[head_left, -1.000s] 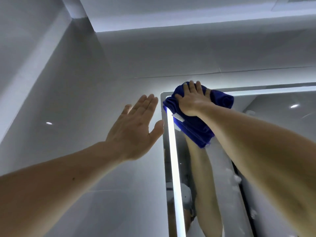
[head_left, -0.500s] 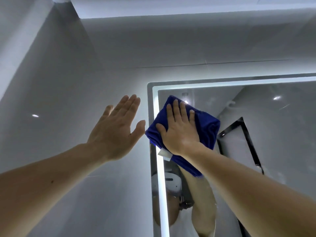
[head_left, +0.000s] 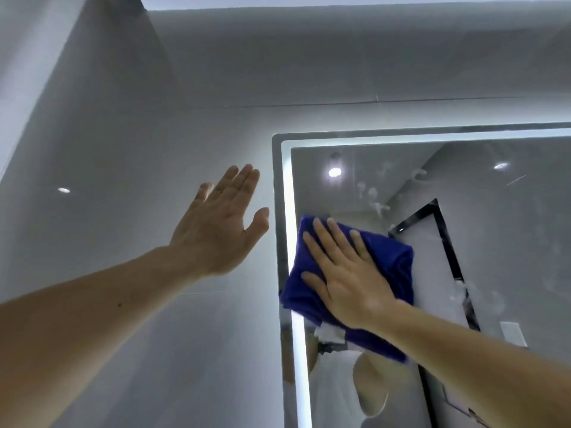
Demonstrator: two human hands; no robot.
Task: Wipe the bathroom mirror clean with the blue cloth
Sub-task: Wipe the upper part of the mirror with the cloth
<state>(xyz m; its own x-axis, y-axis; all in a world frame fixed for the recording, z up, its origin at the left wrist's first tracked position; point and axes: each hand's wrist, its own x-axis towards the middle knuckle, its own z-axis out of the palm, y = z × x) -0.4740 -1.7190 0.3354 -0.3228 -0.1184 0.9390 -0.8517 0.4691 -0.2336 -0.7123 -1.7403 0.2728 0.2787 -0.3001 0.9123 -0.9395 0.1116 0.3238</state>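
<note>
There are 2 bare hands in view, 1 blue cloth (head_left: 394, 264) and 1 mirror (head_left: 509, 242). The mirror is wall-mounted, with 1 lit strip (head_left: 285, 186) running down its left edge and along its top. The glass reflects 2 ceiling spotlights (head_left: 334, 172), and 1 more glint (head_left: 63, 190) shows on the glossy grey wall tile (head_left: 123, 134) to the left. Several pale smears (head_left: 375, 200) mark the glass above the cloth and a few more lie at the right; they are too faint to count exactly.

The right hand (head_left: 349, 282) lies flat on the cloth, 4 fingers straight and slightly spread, thumb out to the side. The palm presses the cloth against the glass; nothing is curled around it. The cloth is bunched in folds against the mirror near its left edge, below the top corner. Its left side overlaps the lit strip and its lower part hangs below the wrist.

The left hand (head_left: 221, 230) is raised against the wall just left of the mirror frame. Its fingers are straight and together, the thumb is apart, and it holds nothing. Whether the palm actually touches the tile cannot be told.

Low in the glass, the reflection shows a white-clad torso and a raised arm.
</note>
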